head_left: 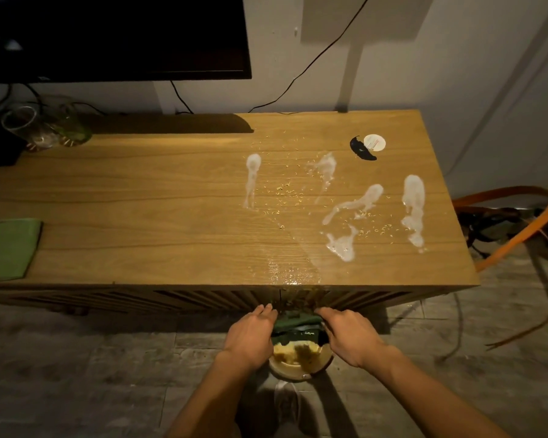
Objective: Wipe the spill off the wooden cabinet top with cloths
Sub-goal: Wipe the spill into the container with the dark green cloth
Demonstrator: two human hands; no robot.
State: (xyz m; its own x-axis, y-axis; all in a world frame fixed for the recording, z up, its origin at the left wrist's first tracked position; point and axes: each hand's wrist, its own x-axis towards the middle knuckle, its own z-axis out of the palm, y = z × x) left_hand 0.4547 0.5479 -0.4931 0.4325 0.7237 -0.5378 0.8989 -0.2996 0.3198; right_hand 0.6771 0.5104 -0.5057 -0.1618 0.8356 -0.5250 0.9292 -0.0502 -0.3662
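Observation:
The wooden cabinet top (pixel 171 197) carries several white liquid smears (pixel 413 207) and scattered small grains (pixel 285 191) on its right half, with a wet streak (pixel 285 267) running to the front edge. Below that edge, my left hand (pixel 250 336) and my right hand (pixel 351 336) hold a dark green cloth (pixel 298 327) between them, over a round bowl (pixel 301 363) that contains yellowish scraps. A second, lighter green cloth (pixel 7 248) lies flat on the cabinet's left end.
Two glasses (pixel 45 128) stand at the back left under a wall-mounted TV (pixel 114 36). A black object (pixel 361 150) and a white round disc (pixel 375 142) lie at the back right. Orange straps and cables (pixel 513 222) lie on the floor to the right.

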